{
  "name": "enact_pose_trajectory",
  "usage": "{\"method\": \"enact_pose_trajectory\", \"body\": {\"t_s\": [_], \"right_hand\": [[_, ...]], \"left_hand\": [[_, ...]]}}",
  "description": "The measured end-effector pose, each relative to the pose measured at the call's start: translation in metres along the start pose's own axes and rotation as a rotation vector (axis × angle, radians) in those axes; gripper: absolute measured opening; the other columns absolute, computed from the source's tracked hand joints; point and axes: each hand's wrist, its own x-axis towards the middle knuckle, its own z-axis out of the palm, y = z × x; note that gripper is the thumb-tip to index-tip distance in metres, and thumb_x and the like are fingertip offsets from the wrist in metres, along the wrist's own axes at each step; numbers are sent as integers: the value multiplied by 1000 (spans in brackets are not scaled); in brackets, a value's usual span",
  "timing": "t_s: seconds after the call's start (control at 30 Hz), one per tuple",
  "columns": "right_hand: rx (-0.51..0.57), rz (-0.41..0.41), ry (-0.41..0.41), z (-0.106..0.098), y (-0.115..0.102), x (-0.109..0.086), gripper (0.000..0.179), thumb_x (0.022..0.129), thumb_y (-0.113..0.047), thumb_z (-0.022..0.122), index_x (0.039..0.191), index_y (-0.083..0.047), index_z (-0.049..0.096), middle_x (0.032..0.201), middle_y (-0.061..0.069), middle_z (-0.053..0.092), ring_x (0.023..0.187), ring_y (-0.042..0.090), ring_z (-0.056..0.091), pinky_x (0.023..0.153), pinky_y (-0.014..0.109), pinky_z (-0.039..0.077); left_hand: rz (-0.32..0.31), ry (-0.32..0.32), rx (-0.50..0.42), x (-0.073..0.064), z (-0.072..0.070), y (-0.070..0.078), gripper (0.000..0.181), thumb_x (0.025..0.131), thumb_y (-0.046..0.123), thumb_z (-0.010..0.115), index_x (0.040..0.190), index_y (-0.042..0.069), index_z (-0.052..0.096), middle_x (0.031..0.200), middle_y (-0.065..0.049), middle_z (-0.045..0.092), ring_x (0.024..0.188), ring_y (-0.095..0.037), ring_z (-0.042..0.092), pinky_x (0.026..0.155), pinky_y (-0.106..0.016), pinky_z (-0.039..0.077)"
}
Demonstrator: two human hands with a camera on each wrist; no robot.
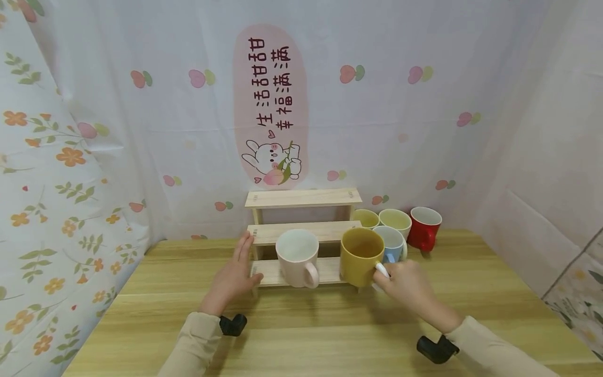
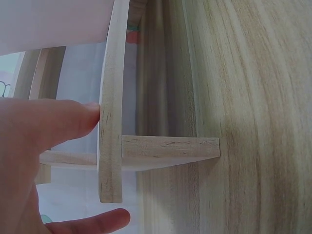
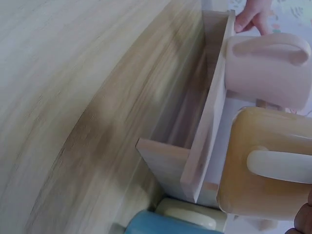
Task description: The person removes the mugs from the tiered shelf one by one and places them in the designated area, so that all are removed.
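A three-tier wooden rack [image 1: 301, 230] stands on the table. At its left end rests my left hand [image 1: 235, 277], fingers extended; its thumb [image 2: 80, 119] touches the lowest step [image 2: 111, 97]. A pale pink mug [image 1: 298, 259] sits on that step near the middle, handle toward the front right. My right hand [image 1: 407, 288] grips the white handle [image 3: 278, 165] of a yellow mug [image 1: 360, 259] at the step's right end. In the right wrist view a gap shows between this mug's base and the step. The right fingers are mostly cut off in that view.
Right of the rack, close behind the yellow mug, stand a light blue mug [image 1: 392, 243], two yellow-green mugs, one in front [image 1: 397, 220], and a red mug [image 1: 424, 229]. A printed curtain [image 1: 377, 131] hangs behind the wooden table [image 1: 320, 335].
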Motion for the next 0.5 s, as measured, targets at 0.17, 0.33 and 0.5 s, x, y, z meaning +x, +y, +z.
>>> {"method": "enact_pose_trajectory", "body": {"t_s": [0.17, 0.33, 0.5], "right_hand": [[-8, 9, 51, -7, 6, -6, 42, 70, -11, 61, 45, -21, 30, 46, -18, 21, 47, -1, 19, 43, 17, 16], [-27, 81, 48, -16, 11, -16, 41, 70, -13, 64, 45, -21, 32, 45, -16, 25, 46, 2, 22, 42, 19, 18], [-30, 110, 67, -26, 18, -21, 41, 69, -12, 64, 46, -20, 32, 45, -16, 25, 46, -1, 21, 41, 18, 18]], "left_hand": [[-4, -2, 19, 1, -1, -1, 97, 84, 25, 72, 154, 11, 6, 162, -4, -1, 54, -14, 47, 48, -28, 39], [10, 2, 25, -1, 0, -2, 97, 83, 26, 73, 154, 10, 8, 162, -5, 1, 58, -15, 50, 49, -27, 40], [28, 16, 3, -1, 0, -3, 96, 84, 24, 72, 154, 9, 8, 162, -6, 1, 55, -15, 46, 46, -28, 38]]}}
